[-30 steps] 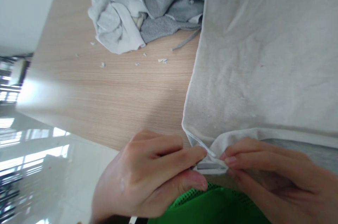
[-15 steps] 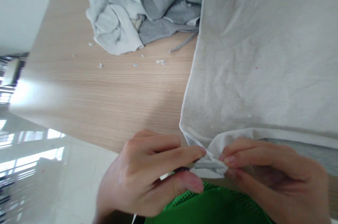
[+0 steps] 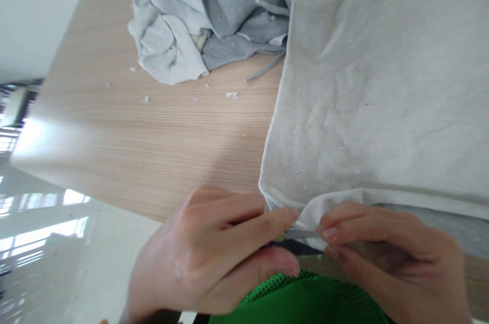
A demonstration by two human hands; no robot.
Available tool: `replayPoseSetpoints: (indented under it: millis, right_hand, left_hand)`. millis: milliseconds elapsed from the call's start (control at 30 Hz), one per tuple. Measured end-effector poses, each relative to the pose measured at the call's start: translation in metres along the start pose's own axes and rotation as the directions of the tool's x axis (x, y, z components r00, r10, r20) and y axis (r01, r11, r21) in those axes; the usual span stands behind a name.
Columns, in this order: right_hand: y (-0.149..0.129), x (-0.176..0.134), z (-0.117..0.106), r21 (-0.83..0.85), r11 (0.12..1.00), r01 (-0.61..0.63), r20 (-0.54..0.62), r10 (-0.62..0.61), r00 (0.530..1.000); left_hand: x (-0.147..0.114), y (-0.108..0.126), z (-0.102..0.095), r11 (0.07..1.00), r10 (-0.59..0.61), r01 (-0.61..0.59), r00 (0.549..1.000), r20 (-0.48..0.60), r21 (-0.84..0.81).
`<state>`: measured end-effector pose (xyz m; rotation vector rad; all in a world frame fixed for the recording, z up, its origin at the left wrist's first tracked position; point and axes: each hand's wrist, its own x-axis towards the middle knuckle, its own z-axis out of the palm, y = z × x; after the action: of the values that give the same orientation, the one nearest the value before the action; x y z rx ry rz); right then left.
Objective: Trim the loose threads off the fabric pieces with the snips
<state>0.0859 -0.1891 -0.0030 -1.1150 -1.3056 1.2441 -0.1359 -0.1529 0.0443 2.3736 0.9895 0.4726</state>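
Observation:
My left hand (image 3: 229,245) is closed around a small hand tool, mostly hidden in the palm; its thin grey, metal-looking blade (image 3: 301,234) points right between the two hands. Whether it is a cutter or snips I cannot make out. My right hand (image 3: 389,252) pinches the folded hem of a pale beige cloth (image 3: 374,79) between thumb and fingers, by the blade's tip. The cloth lies spread over the table's right side, its stitched near-left corner beside my left fingertips. A grey layer (image 3: 431,222) shows under the turned-up hem.
A crumpled heap of grey and white fabric (image 3: 229,8) with loose cords lies at the far side of the wood-grain table (image 3: 171,135). Small white scraps (image 3: 232,95) are scattered before it. Green clothing (image 3: 305,298) shows below my hands; a shiny floor (image 3: 99,263) lies left.
My left hand has shifted slightly left and down. The folded cloth between the hands has dropped away from the blade, exposing more dark background beneath. My right hand keeps its pinch.

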Motion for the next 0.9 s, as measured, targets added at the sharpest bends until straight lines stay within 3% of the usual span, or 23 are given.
replayPoseSetpoints:
  millis: [333,667,900]
  right_hand:
    - [0.0020,-0.0023,-0.0028,0.011,1.000,-0.024,0.006,0.024,1.000]
    - [0.0018,-0.0025,-0.0045,0.093,0.994,-0.054,0.000,0.054,0.999]
    - [0.0011,-0.0009,-0.0072,0.095,0.995,-0.014,0.030,0.011,0.999]
  left_hand:
    - [0.0006,0.0021,0.0018,0.997,0.004,-0.004,1.000,0.002,0.072]
    - [-0.0029,-0.0070,0.0064,0.994,0.055,-0.063,0.995,-0.083,-0.088]
    - [-0.0069,-0.0011,0.0041,0.982,-0.110,0.083,0.982,-0.155,-0.168]
